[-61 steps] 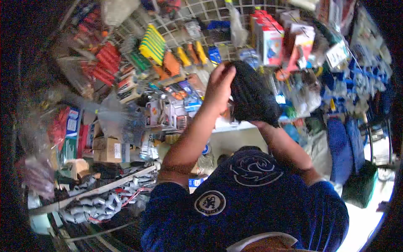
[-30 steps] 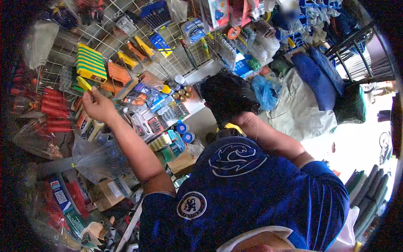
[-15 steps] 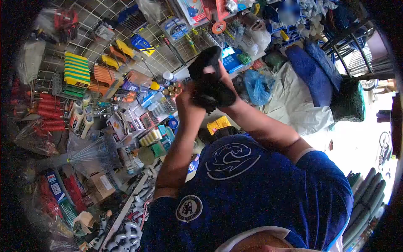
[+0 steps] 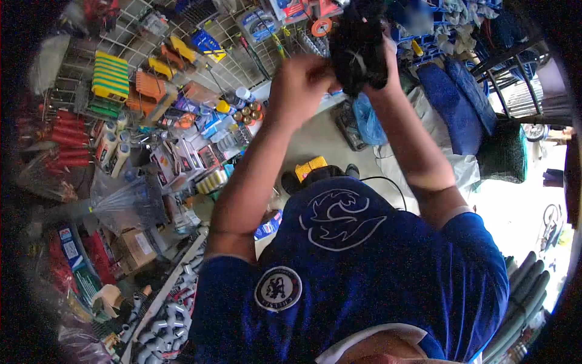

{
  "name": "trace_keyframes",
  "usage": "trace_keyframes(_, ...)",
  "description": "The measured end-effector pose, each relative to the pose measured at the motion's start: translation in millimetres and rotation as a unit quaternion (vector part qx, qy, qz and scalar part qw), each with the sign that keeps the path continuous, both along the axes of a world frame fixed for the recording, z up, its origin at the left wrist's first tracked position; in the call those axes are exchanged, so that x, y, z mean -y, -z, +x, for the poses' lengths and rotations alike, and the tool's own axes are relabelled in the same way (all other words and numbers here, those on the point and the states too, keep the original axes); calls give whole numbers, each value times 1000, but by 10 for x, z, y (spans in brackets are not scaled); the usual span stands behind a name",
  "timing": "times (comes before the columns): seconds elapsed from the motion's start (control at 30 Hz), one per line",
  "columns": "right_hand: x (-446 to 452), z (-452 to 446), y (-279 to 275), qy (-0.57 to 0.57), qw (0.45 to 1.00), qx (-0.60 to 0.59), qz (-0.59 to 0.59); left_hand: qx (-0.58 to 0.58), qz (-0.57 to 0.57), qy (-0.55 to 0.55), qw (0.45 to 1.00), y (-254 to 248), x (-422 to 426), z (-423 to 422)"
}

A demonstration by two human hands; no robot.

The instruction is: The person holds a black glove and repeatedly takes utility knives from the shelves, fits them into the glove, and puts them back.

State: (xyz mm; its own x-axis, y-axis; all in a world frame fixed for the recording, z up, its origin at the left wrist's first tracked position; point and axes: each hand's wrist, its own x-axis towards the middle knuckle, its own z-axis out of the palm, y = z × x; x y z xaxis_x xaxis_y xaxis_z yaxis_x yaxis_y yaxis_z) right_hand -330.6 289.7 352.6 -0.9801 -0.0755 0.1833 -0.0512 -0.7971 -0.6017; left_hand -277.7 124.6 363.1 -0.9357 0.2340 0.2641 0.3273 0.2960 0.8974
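Dozens of packets and tools hang on a wire grid (image 4: 124,36) that fills the upper left, and next in size comes the person's dark blue shirt (image 4: 364,273), from which both bare arms reach up and forward. Smaller again is a black bundle (image 4: 357,54), held aloft at the top of the view, beyond the blue plastic bag (image 4: 368,118) and above the pale floor (image 4: 318,136). It looks like knitted or fuzzy fabric, so it would probably handle as light, soft and floppy, with little risk of breaking and more of sagging or coming apart if pinched at one edge; a broad hold around its lower middle, with a palm behind it, seems surest. Its look is deep matt black, lumpy and taller than wide, with a ragged outline; what it is exactly cannot be told. The right hand (image 4: 388,70) grasps it from the right and below, its fingers mostly hidden behind. The left hand (image 4: 300,88), blurred, has curled fingers at the bundle's left edge; whether they grip it, I cannot tell. Smallest is a pale grey streak (image 4: 357,59) on the bundle's near face.
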Motion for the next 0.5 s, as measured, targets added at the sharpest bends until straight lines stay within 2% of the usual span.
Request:
trace_keyframes(0.03, -19, -27, -144, -30, 999, -17, 5, 64, 141, 12, 988, -151, -66, -51)
trace_keyframes(0.13, -194, -217, -664, -106, 991, -79, 16, -150, 7, 41, 988, -587, -94, -145)
trace_keyframes(0.2, -279, 31, -1149, -61, 997, -45, 6, -102, 40, 66, 992, -760, -144, -116)
trace_keyframes(0.27, -292, -56, -1099, -93, 980, -166, -63, -82, 69, 76, 991, -833, -178, -87)
trace_keyframes(0.33, -96, 357, -1298, 98, 994, -36, 33, -87, 94, 74, 989, -867, -133, -73)
trace_keyframes(0.37, -83, 378, -1274, 196, 975, -42, 96, -167, 7, 73, 983, -937, -50, -51)
trace_keyframes(0.4, -119, 470, -1334, 141, 988, -19, 56, -119, 51, 94, 987, -899, -44, -75)
trace_keyframes(0.47, -268, 530, -1343, 78, 989, -45, 115, -16, 135, 131, 982, -755, -41, -84)
trace_keyframes(0.5, -303, 528, -1308, 34, 994, -53, 86, -28, 90, 111, 989, -858, -51, -5)
